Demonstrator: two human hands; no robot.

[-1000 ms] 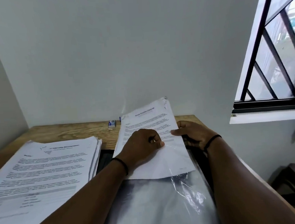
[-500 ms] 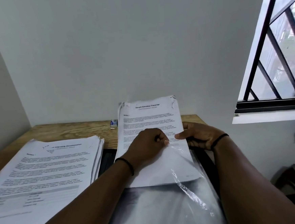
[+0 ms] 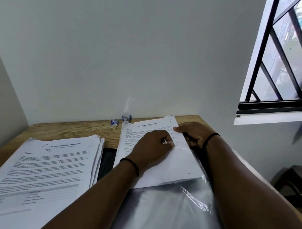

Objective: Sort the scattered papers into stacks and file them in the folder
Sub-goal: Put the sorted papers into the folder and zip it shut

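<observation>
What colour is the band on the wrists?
Black, a thin black band on each wrist, clearest in the head view.

White printed paper sheaf (image 3: 154,150) at frame centre, raised w/ top edge tipped up off the light wooden desk (image 3: 72,129) 0.5 s ago, now lies flat. Blue stapler (image 3: 126,118) behind it now uncovered. Right hand (image 3: 193,134) thumb slid up the sheaf's right edge; left hand (image 3: 153,148) lower w/ it.

small blue-and-white box (image 3: 114,122) on wooden desk (image 3: 71,128), beyond the hands | barred window (image 3: 286,53) up right | white wall (image 3: 123,53) behind
</observation>
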